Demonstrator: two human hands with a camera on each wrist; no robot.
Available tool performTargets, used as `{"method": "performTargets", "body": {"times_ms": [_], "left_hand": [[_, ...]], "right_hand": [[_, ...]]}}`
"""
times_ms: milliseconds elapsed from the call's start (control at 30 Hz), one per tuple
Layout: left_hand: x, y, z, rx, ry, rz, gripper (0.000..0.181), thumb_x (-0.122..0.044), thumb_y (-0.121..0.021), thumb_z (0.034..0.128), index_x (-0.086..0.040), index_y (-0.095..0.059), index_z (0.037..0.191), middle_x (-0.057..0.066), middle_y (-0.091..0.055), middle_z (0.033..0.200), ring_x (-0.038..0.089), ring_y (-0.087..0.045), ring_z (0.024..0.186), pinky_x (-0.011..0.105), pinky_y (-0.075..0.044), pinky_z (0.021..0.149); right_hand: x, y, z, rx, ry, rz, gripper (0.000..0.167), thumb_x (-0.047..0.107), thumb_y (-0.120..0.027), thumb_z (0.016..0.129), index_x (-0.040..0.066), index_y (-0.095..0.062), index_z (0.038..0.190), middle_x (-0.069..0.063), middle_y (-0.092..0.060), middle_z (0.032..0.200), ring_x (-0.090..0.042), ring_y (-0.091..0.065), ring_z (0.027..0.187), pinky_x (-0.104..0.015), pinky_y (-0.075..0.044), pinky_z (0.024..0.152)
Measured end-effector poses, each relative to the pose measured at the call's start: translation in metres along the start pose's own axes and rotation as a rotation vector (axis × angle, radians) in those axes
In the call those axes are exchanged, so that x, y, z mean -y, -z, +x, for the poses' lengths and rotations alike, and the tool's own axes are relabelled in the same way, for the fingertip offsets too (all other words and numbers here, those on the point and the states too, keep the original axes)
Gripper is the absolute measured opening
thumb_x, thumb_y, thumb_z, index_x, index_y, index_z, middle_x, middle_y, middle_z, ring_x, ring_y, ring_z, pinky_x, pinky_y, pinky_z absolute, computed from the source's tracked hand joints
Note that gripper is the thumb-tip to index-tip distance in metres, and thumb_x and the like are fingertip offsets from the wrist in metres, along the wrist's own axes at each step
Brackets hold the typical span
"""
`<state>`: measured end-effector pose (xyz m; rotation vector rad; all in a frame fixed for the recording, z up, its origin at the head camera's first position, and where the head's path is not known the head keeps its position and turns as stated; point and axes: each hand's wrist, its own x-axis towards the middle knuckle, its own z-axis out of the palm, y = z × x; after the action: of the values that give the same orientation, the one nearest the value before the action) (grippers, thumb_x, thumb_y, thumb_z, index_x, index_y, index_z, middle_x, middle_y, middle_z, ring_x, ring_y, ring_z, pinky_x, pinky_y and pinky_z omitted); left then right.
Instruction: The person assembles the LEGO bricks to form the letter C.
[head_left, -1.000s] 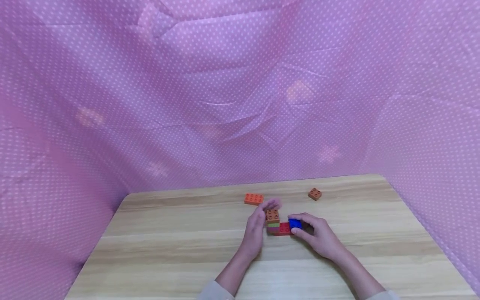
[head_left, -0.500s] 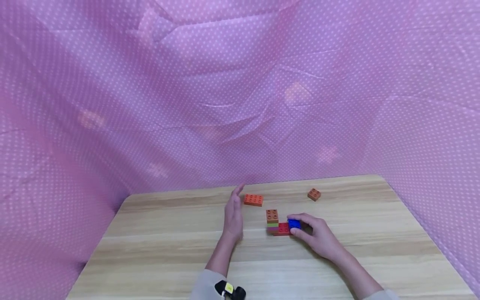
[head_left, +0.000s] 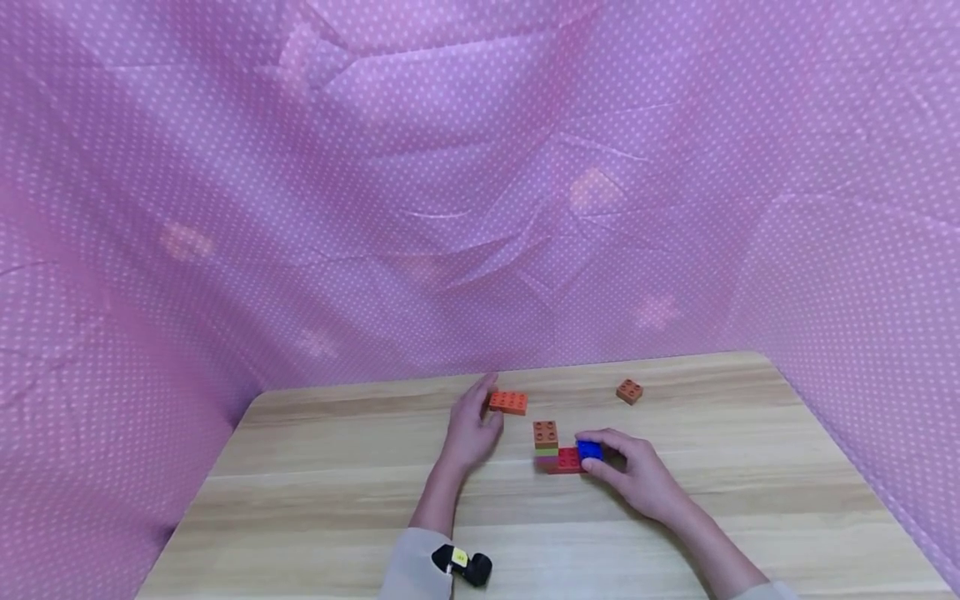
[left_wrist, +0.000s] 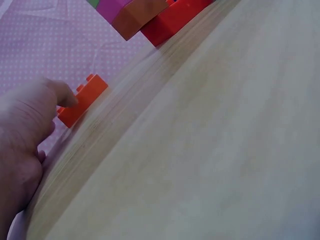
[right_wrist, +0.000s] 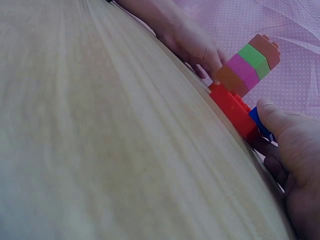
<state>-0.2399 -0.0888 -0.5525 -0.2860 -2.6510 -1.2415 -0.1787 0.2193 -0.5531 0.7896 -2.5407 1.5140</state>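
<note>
My left hand [head_left: 470,433] is at the left end of an orange brick [head_left: 512,403], its fingers spread and loosely bent. A digit overlaps that brick [left_wrist: 84,102] in the left wrist view; contact is unclear. My right hand [head_left: 643,477] pinches a blue brick [head_left: 590,450] between thumb and fingers, at the right end of a red brick [head_left: 567,460]. At the red brick's left end stands a stack topped by a brown brick [head_left: 545,433]. Below that, the right wrist view shows a green brick [right_wrist: 255,61], a pink brick [right_wrist: 243,70] and another brown brick [right_wrist: 231,82].
A separate small brown brick [head_left: 629,391] lies near the back edge of the wooden table [head_left: 337,483], right of the orange one. A pink dotted cloth [head_left: 480,208] hangs behind and beside the table. A black device [head_left: 462,565] is on my left sleeve.
My left hand has moved left, away from the stack, and then its fingers have come round toward the orange brick's left end. The right hand stays on the blue brick.
</note>
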Motion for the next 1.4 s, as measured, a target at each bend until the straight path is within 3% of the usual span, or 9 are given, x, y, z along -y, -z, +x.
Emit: {"method": "performTargets", "body": {"times_ms": [267,433,600,733,867,1033,1167,1267,1400], "left_hand": [[0.001,-0.001,0.0,-0.039,-0.041,0.016,0.05,-0.008,-0.075,0.0955,-0.007,-0.063,0.144,0.01,-0.067,0.14,0.036,-0.057,0.134,0.058,-0.032,0.123],[-0.001,0.0,0.0,-0.043,-0.027,-0.059,0.041,-0.009,-0.075,0.0965,-0.006,-0.067,0.137,0.01,-0.068,0.135,0.031,-0.062,0.13,0.049,-0.044,0.119],[-0.004,0.001,0.001,-0.035,0.024,-0.141,0.042,-0.012,-0.074,0.0979,-0.009,-0.067,0.139,0.006,-0.068,0.137,0.025,-0.061,0.132,0.041,-0.045,0.118],[-0.006,0.001,0.001,-0.06,0.006,-0.21,0.042,-0.011,-0.075,0.0976,-0.009,-0.067,0.138,0.006,-0.069,0.134,0.025,-0.064,0.127,0.042,-0.05,0.114],[-0.013,0.006,0.001,-0.076,-0.023,-0.287,0.042,-0.008,-0.075,0.0972,-0.005,-0.067,0.138,0.008,-0.07,0.133,0.027,-0.066,0.124,0.042,-0.053,0.11],[-0.037,0.019,0.003,-0.085,-0.064,-0.325,0.042,-0.007,-0.075,0.0969,-0.004,-0.066,0.138,0.009,-0.07,0.132,0.028,-0.065,0.126,0.043,-0.051,0.113],[-0.063,0.03,0.003,-0.034,-0.139,-0.325,0.039,-0.013,-0.077,0.0972,-0.008,-0.069,0.135,0.005,-0.072,0.129,0.023,-0.066,0.125,0.041,-0.049,0.115],[-0.084,0.037,-0.001,0.07,-0.187,-0.298,0.036,-0.019,-0.079,0.0967,-0.015,-0.072,0.132,-0.004,-0.074,0.126,0.016,-0.067,0.122,0.041,-0.048,0.116],[-0.103,0.045,-0.007,0.195,-0.198,-0.249,0.031,-0.022,-0.083,0.094,-0.024,-0.075,0.124,-0.013,-0.074,0.12,0.008,-0.068,0.116,0.042,-0.049,0.115]], "right_hand": [[0.001,0.0,0.0,-0.001,0.01,0.006,0.039,0.025,-0.074,0.1,0.011,-0.07,0.137,0.005,-0.073,0.13,-0.02,-0.068,0.121,-0.029,-0.056,0.102],[0.001,0.0,0.0,0.0,0.013,0.012,0.039,0.025,-0.074,0.1,0.012,-0.069,0.137,0.004,-0.073,0.129,-0.019,-0.068,0.12,-0.029,-0.057,0.1],[0.001,0.001,0.001,0.0,0.01,0.005,0.039,0.025,-0.074,0.1,0.013,-0.07,0.137,0.004,-0.073,0.129,-0.019,-0.068,0.12,-0.03,-0.056,0.102],[0.0,0.002,0.002,-0.002,0.006,-0.001,0.039,0.026,-0.075,0.1,0.014,-0.07,0.137,0.005,-0.073,0.13,-0.018,-0.067,0.121,-0.031,-0.055,0.103],[0.0,0.002,0.003,0.006,0.006,0.008,0.039,0.026,-0.075,0.1,0.015,-0.07,0.137,0.005,-0.073,0.13,-0.018,-0.067,0.121,-0.03,-0.056,0.103],[-0.001,0.001,0.005,0.0,0.007,0.008,0.039,0.025,-0.074,0.1,0.013,-0.07,0.137,0.004,-0.073,0.13,-0.018,-0.067,0.121,-0.03,-0.056,0.103],[-0.001,0.001,0.007,-0.011,0.009,-0.001,0.039,0.025,-0.075,0.1,0.014,-0.07,0.137,0.005,-0.073,0.13,-0.019,-0.067,0.122,-0.032,-0.055,0.105],[0.0,0.0,0.008,-0.013,0.011,-0.004,0.038,0.025,-0.075,0.1,0.015,-0.07,0.136,0.004,-0.073,0.13,-0.02,-0.068,0.122,-0.033,-0.055,0.106],[0.0,-0.001,0.009,-0.009,0.006,-0.01,0.039,0.026,-0.074,0.1,0.015,-0.07,0.137,0.005,-0.073,0.131,-0.02,-0.067,0.123,-0.034,-0.054,0.107]]}}
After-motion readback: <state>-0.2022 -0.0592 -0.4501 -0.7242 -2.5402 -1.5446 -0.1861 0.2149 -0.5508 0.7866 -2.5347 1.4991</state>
